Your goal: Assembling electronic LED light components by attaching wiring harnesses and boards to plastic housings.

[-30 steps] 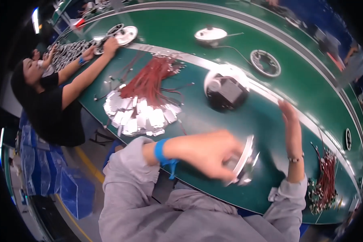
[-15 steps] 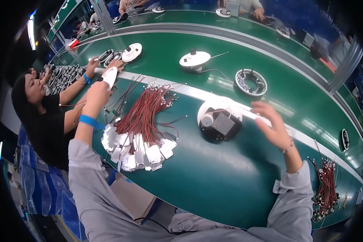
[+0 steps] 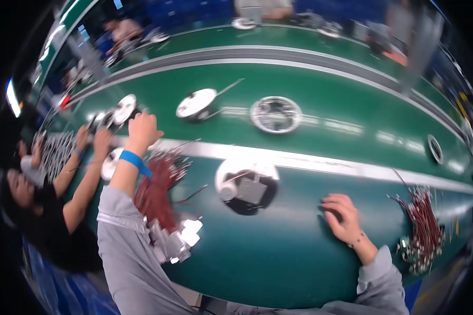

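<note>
My left hand reaches across the bench's far edge, above the far end of a bundle of dark red wires with white connectors. Its fingers point away and are blurred, so I cannot tell whether they hold anything. A white disc shows partly behind my left forearm. My right hand hovers low over the green bench top, fingers loosely bent, thumb apart, nothing visible in it. Between my hands sits a round white-and-black assembly with a square grey plate and a small round part.
Beyond the bench edge, a green surface carries white round units and a ring-shaped housing. More red wires lie at the right. A co-worker's hands are at work close to my left arm.
My head view has swung right. My left hand has moved away from the white disc, rightward and toward the far surface. My right hand has come back nearer to me, its fingers more bent.
</note>
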A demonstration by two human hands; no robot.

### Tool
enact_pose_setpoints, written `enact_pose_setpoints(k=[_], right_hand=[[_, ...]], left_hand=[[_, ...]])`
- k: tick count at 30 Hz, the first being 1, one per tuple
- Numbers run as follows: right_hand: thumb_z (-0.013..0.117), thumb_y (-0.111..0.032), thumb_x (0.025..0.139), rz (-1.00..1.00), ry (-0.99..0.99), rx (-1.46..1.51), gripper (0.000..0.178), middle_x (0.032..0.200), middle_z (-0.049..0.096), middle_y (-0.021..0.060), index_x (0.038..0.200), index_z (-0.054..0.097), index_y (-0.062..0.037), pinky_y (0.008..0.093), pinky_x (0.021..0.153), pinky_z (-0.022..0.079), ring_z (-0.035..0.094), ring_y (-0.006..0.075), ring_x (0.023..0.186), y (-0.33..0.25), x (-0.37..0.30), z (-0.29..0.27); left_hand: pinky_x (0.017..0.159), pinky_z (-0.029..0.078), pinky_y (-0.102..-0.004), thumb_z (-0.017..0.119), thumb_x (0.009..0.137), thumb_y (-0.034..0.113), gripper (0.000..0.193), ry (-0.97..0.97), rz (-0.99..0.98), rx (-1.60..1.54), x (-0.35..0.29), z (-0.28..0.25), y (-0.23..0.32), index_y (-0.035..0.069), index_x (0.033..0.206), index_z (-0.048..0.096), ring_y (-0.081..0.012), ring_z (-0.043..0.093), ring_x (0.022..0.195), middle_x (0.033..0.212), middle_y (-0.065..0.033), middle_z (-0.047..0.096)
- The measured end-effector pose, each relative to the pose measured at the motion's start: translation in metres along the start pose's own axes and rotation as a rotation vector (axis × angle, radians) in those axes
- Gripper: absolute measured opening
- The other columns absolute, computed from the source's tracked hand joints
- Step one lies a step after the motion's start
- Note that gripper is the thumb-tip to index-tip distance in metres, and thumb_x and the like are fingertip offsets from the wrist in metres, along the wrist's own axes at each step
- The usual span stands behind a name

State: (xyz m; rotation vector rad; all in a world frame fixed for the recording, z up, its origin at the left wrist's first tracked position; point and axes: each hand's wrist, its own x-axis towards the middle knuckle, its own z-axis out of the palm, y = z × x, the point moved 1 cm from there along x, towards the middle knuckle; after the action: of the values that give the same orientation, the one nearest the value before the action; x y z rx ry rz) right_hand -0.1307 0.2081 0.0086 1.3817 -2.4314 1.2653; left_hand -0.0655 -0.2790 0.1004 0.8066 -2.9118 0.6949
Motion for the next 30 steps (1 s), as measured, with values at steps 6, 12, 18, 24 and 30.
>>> enact_pose_setpoints(k=[6,12,18,24,30], right_hand=[[0.058,-0.007,0.069,-0.13,-0.002,0.092,0.016,0.092,0.055,0.0092,0.084,0.055,-0.0031,0.0357,0.081,0.039,0.049,0.0261,0.093,0.02,0.01,0.019],[0.056,-0.008,0.069,-0.158,0.105,0.118,0.009,0.085,0.054,0.0078,0.077,0.055,-0.0043,0.0341,0.078,0.038,0.048,0.0242,0.087,0.026,0.002,0.015],[0.056,-0.01,0.069,-0.135,0.152,0.235,0.008,0.085,0.054,0.0064,0.076,0.054,-0.0046,0.033,0.076,0.038,0.048,0.024,0.085,0.022,0.0,0.014],[0.056,-0.026,0.076,0.034,0.006,0.563,0.057,0.119,0.04,0.0119,0.123,0.031,-0.0036,0.0311,0.084,0.037,0.041,0.0217,0.107,-0.046,0.023,-0.019],[0.044,-0.026,0.085,0.204,-0.048,0.864,0.037,0.107,0.049,0.0093,0.114,0.044,-0.0026,0.0273,0.081,0.04,0.046,0.0146,0.099,-0.079,0.006,-0.043]], left_hand=[[0.081,0.038,-0.0388,0.062,0.069,0.022,0.043,0.408,0.189,-0.244,0.058,0.093,0.036,-0.001,0.101,0.046,-0.033,0.045,0.097,0.104,-0.0189,0.049],[0.076,0.04,-0.0386,0.062,0.07,0.015,0.039,0.493,0.068,-0.352,0.069,0.092,0.02,0.001,0.102,0.045,-0.0346,0.049,0.089,0.099,-0.0176,0.05],[0.068,0.039,-0.0282,0.051,0.083,0.021,0.03,0.62,0.086,-0.778,0.01,-0.036,0.003,-0.004,0.099,0.045,-0.0196,0.047,0.074,0.084,-0.0117,0.049],[0.076,0.04,-0.0235,0.051,0.08,0.018,0.041,0.184,0.277,-1.776,-0.116,-0.102,0.06,-0.002,0.114,0.04,-0.0135,0.048,0.091,0.106,-0.0092,0.047],[0.074,0.041,-0.0256,0.062,0.068,0.014,0.041,-0.472,0.453,-1.929,-0.23,-0.117,0.194,-0.002,0.103,0.046,-0.0115,0.05,0.084,0.092,-0.0048,0.052]])
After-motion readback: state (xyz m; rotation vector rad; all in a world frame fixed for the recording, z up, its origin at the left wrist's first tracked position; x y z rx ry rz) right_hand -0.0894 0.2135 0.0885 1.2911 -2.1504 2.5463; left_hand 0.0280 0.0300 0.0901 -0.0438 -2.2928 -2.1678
